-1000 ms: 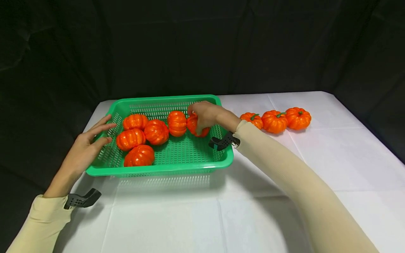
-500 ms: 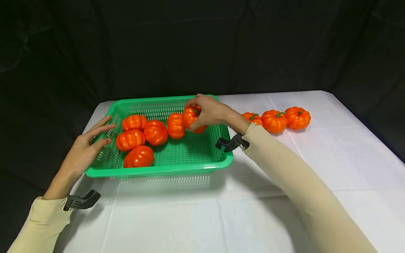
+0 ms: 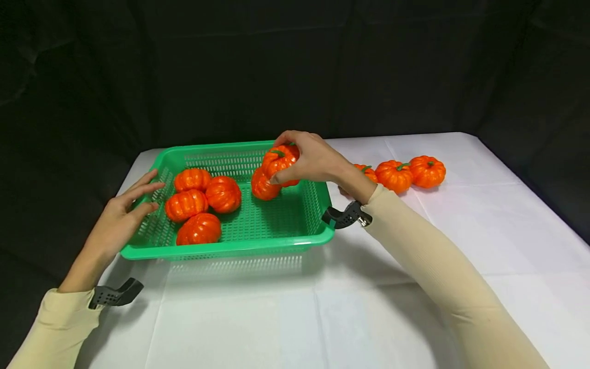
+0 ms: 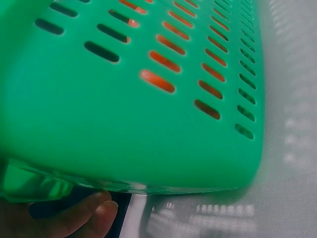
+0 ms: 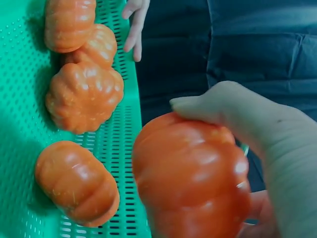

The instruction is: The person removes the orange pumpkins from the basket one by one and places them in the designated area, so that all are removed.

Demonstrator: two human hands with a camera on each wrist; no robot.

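Note:
Above the right part of a green plastic basket [image 3: 258,248], my right hand [image 3: 315,156] grips an orange toy pumpkin [image 3: 278,163] with a green stem, thumb and fingers round its sides. In the right wrist view the held pumpkin [image 5: 193,173] fills the lower middle. Just below and left of it, a second pumpkin [image 3: 264,187] lies on its side in the basket, partly hidden. More pumpkins [image 3: 223,195] lie grouped at the basket's left. My left hand [image 3: 117,223] is at the left rim, its fingers extended over it; whether they touch the rim cannot be told.
Three orange pumpkins [image 3: 427,171] sit in a row on the white-covered table [image 3: 392,318] right of the basket, one partly behind my right wrist. A black cloth [image 3: 295,72] hangs behind the table. Black straps [image 3: 117,293] are on both wrists.
My right hand has lifted the pumpkin up from the basket floor. The pumpkin beside it has shifted slightly right and tilted. My left hand has stayed at the rim.

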